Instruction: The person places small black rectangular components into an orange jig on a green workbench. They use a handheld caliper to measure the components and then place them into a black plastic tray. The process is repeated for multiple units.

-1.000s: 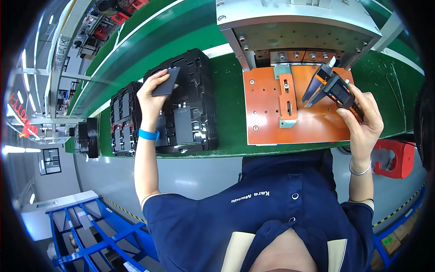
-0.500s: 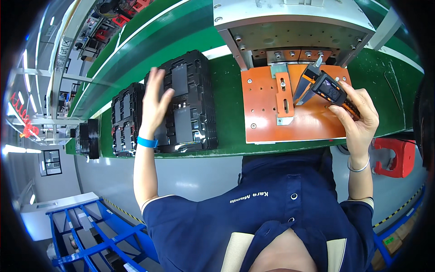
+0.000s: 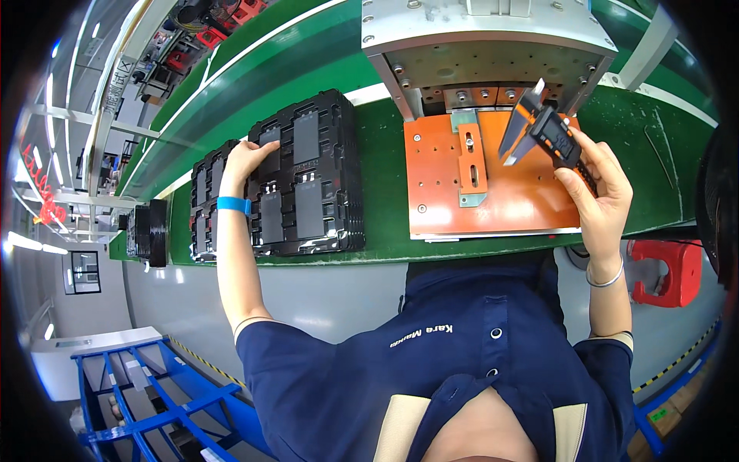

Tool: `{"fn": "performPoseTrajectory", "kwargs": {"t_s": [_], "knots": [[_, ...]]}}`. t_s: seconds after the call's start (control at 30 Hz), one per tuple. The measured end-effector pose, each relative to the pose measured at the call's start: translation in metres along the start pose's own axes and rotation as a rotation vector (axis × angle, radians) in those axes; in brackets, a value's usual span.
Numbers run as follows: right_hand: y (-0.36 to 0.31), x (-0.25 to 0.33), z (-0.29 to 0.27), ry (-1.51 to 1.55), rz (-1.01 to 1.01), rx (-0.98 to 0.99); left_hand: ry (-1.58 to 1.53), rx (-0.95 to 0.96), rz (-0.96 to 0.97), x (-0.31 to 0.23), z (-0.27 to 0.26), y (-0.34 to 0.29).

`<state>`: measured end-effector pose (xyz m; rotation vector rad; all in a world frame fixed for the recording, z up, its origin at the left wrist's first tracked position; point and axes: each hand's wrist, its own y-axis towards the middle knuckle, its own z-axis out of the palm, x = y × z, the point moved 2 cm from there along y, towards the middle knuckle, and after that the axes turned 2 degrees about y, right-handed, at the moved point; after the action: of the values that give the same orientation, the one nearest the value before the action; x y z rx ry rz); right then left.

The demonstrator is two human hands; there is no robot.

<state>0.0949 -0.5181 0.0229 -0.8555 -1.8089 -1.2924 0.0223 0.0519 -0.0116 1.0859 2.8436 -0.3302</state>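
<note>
My right hand point(image 3: 604, 181) grips a digital caliper point(image 3: 550, 135), its jaws apart and pointing left above the orange plate point(image 3: 516, 185). Nothing shows between the jaws. My left hand point(image 3: 245, 163) reaches to the upper left pocket of a black plastic tray point(image 3: 312, 242), thumb and fingers closed on a flat dark-grey rectangular piece point(image 3: 271, 158). Part of that piece is hidden by the hand. Similar flat pieces point(image 3: 310, 209) lie in the tray's other pockets.
Left of this tray stands another black tray stack point(image 3: 204, 185) with flat pieces. A metal press-like frame point(image 3: 493, 54) rises behind the orange plate, which carries a slotted orange bracket point(image 3: 471, 165). A red stool point(image 3: 673, 273) stands below the green bench point(image 3: 385, 208).
My left hand has moved from hovering over the tray, fingers spread, to closing on a flat piece at its upper left. The right hand and caliper have shifted slightly left.
</note>
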Motion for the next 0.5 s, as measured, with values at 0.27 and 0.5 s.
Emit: {"fn": "performPoseTrajectory", "kwargs": {"t_s": [0.27,0.5], "knots": [[0.013,0.029,-0.021,0.649,0.468,0.270,-0.207,-0.490,0.386,-0.042,-0.037,-0.087],[0.039,0.062,0.016,0.298,0.452,0.461,0.133,-0.931,1.492,-0.171,-0.054,-0.261]]}}
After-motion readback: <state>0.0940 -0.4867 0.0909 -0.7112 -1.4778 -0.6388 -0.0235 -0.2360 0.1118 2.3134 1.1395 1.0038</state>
